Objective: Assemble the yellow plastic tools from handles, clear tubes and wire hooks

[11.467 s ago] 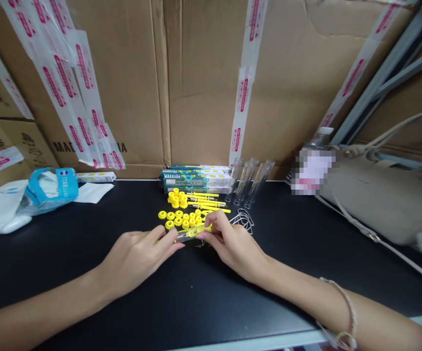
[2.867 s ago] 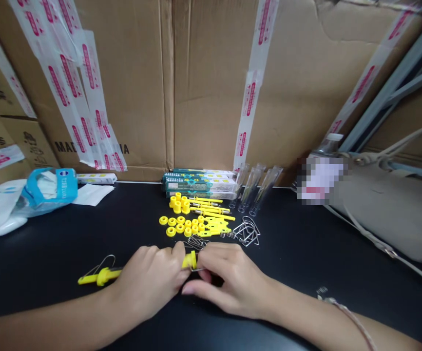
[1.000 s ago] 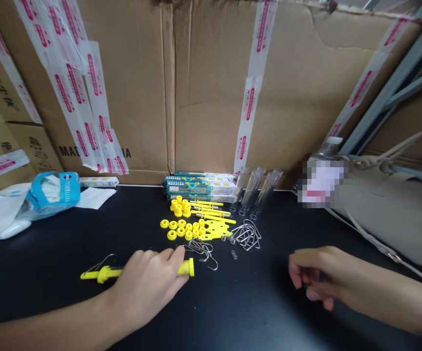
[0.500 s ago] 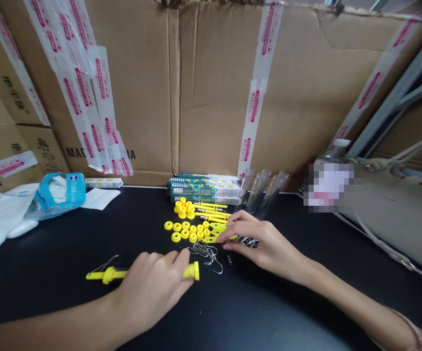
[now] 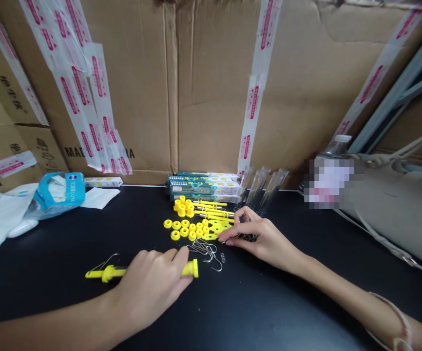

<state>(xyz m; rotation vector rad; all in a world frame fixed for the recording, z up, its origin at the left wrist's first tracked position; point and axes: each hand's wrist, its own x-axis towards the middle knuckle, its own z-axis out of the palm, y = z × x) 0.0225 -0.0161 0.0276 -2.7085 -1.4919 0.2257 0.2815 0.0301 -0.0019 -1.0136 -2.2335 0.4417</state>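
Observation:
My left hand [image 5: 156,282] is wrapped around a yellow plastic rod-shaped piece [image 5: 190,267] with a flanged end and a collar, its middle hidden in my fist. A thin bent metal wire [image 5: 105,262] shows beside its narrow left end. My right hand [image 5: 258,237] has thumb and forefinger brought together at the edge of some flat yellow strips [image 5: 211,237]; whatever lies between the fingertips is too small to make out. Just below those fingertips lies a small coil spring [image 5: 222,257]. Several metal hooks [image 5: 205,249] are heaped between my hands.
Several yellow rings [image 5: 175,235], yellow caps [image 5: 182,210] and yellow pens with metal parts [image 5: 214,213] lie behind the hooks. Printed boxes [image 5: 203,186] and clear tubes [image 5: 258,187] stand against a large carton [image 5: 211,97]. A bag [image 5: 397,209] sits right, a blue tissue pack [image 5: 61,190] left.
My right hand has shifted slightly left and down. The small spring lies a little farther left, nearer the hooks. My left hand keeps its grip on the yellow piece, almost unmoved.

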